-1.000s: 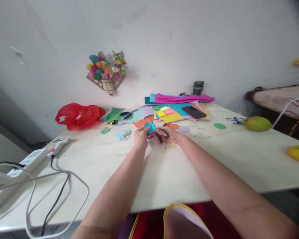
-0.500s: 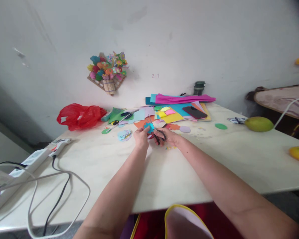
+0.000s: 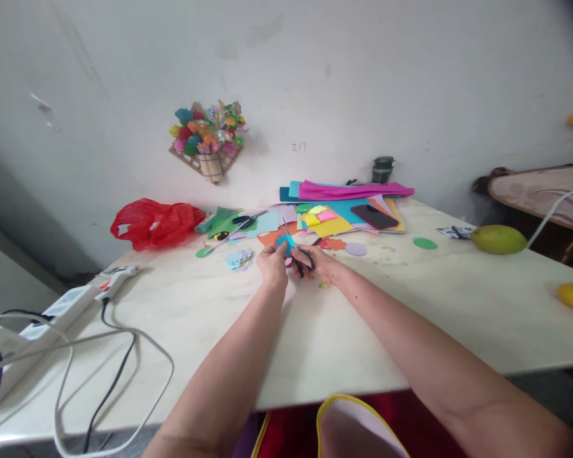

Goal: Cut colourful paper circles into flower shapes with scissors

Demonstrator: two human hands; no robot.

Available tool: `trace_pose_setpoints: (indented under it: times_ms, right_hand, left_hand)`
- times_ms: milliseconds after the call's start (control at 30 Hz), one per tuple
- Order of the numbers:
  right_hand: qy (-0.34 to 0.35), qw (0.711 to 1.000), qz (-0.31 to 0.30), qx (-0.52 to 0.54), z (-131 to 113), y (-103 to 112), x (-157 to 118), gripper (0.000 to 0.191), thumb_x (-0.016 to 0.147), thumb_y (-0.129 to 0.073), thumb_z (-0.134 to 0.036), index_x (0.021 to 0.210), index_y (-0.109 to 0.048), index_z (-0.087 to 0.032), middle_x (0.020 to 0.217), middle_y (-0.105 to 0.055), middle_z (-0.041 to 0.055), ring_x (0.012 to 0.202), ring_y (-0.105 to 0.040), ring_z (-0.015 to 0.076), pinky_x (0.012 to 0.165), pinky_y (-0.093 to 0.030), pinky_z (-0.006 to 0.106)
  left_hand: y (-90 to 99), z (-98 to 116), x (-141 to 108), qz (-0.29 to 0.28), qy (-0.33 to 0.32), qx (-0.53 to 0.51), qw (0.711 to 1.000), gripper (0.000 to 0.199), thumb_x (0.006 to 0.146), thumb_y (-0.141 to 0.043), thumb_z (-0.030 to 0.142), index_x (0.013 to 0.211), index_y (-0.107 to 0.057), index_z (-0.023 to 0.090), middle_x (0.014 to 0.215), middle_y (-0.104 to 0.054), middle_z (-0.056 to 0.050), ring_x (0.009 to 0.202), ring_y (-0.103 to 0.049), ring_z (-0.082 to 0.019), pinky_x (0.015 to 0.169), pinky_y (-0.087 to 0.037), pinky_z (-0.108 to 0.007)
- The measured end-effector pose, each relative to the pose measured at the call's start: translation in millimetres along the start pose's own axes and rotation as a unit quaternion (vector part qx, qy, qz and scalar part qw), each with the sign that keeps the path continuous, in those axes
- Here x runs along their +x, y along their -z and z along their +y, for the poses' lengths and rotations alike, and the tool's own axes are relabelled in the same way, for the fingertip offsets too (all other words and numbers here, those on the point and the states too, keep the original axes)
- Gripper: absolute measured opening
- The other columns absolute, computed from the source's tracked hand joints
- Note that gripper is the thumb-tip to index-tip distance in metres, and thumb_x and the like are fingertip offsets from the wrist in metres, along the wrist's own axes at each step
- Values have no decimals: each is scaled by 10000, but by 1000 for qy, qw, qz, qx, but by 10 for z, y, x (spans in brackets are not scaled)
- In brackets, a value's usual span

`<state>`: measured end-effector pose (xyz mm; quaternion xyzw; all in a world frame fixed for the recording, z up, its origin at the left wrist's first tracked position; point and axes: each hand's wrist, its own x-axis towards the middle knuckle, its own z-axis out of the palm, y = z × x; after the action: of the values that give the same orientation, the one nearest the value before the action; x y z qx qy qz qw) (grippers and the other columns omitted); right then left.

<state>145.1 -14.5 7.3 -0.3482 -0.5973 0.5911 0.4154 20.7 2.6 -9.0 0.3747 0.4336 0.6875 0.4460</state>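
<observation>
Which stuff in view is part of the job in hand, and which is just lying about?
Part of the job:
- blue paper piece, in the left hand
- scissors, in the right hand
- probably the coloured sheets

Seemingly just lying about:
- red plastic bag
- phone
- green-yellow fruit
- power strip

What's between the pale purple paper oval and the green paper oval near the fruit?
Tiny pale scraps, probably paper, lie scattered between the purple oval and the green oval, in the head view.

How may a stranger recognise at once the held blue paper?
On the pale table, find the coloured sheets. In front of them, the left hand holds the small blue paper beside scissors; its wavy outline differs from the straight-edged sheets.
</observation>
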Motion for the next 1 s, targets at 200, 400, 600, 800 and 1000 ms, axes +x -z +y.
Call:
trace_pose_setpoints:
  times_ms: [200, 400, 600, 800, 1000]
  right_hand:
    - [10, 1000, 17, 0, 7, -25, -2, 350, 768, -753, -469, 754, -558, -178, 548, -582, -23, 432, -545, 110, 319, -298, 195]
    - [6, 999, 35, 3, -30, -74, -13, 388, 730, -786, -485, 754, -552, -177, 529, -569, -31, 421, -529, 104, 304, -289, 188]
    - [11, 999, 44, -3, -23, -92, -1, 397, 722, -797, -488, 762, -550, -180, 512, -552, -39, 409, -509, 102, 294, -288, 189]
    - [11, 998, 53, -13, -48, -95, -7, 345, 749, -780, -433, 751, -547, -179, 495, -535, -43, 395, -497, 101, 284, -271, 190]
    - [25, 998, 48, -23, -22, -63, 5, 313, 749, -767, -408, 753, -547, -185, 469, -526, -48, 380, -480, 100, 277, -260, 183]
  left_hand:
    - [-10, 17, -22, 4, 7, -15, 1000, 259, 609, -758, 340, 605, -549, 187, 523, -574, 16, 459, -528, -128, 469, -374, -247]
    - [-33, 62, -46, 25, 11, -27, 999, 219, 597, -734, 293, 581, -540, 192, 517, -571, 19, 476, -530, -129, 504, -407, -259]
    - [-48, 80, -51, 39, 7, -26, 999, 204, 605, -714, 261, 554, -528, 194, 495, -545, 32, 487, -531, -126, 541, -428, -258]
    - [-41, 117, -29, 23, 18, -58, 998, 203, 571, -735, 250, 551, -544, 185, 505, -563, 31, 480, -527, -115, 571, -446, -265]
    - [8, 169, 5, -24, 32, -81, 996, 246, 515, -783, 260, 570, -559, 174, 519, -589, 18, 487, -547, -117, 581, -455, -267]
